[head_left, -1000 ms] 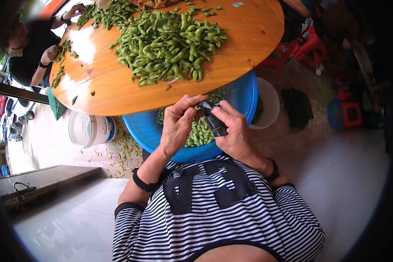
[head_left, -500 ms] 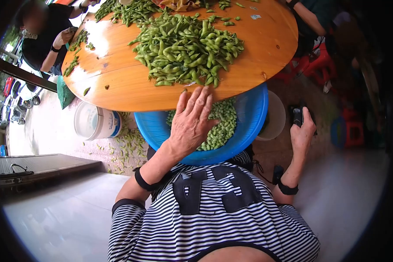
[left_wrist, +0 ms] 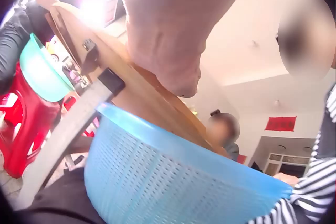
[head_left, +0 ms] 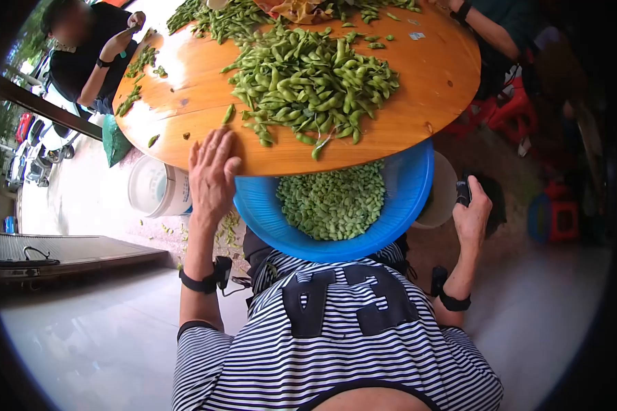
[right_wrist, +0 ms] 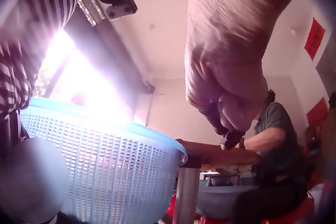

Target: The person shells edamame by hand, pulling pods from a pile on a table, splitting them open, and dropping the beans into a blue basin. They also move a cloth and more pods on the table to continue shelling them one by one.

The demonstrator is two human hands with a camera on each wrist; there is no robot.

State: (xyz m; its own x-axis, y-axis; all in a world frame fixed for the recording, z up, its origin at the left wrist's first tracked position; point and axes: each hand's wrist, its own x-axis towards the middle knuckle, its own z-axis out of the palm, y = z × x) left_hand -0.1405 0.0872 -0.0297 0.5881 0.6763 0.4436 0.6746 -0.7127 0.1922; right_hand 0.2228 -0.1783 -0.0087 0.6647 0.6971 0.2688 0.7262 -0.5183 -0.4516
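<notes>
My left hand (head_left: 212,175) rests at the near left edge of the wooden table (head_left: 404,103), fingers extended. Just beyond its fingertips lies a single green soybean pod (head_left: 228,114). To its right spreads a big heap of soybean pods (head_left: 315,79). My right hand (head_left: 472,214) hangs out to the right, beyond the basin's rim. A black cover (head_left: 463,193) sits on its thumb, with a small shiny part at the tip in the right wrist view. Between the hands, a blue plastic basin (head_left: 421,181) holds many shelled green beans (head_left: 332,202).
White buckets (head_left: 147,185) stand left and right of the basin. Fallen pods litter the floor at the left. Another person (head_left: 92,48) sits at the table's left side, and a person's arm (head_left: 490,31) reaches in at upper right. Red stools (head_left: 511,113) stand at the right.
The hands, together over the basin a second ago, have parted. My right hand moved out to the right. My left hand crossed the near table edge and slid leftward. A lone pod now lies near its fingertips.
</notes>
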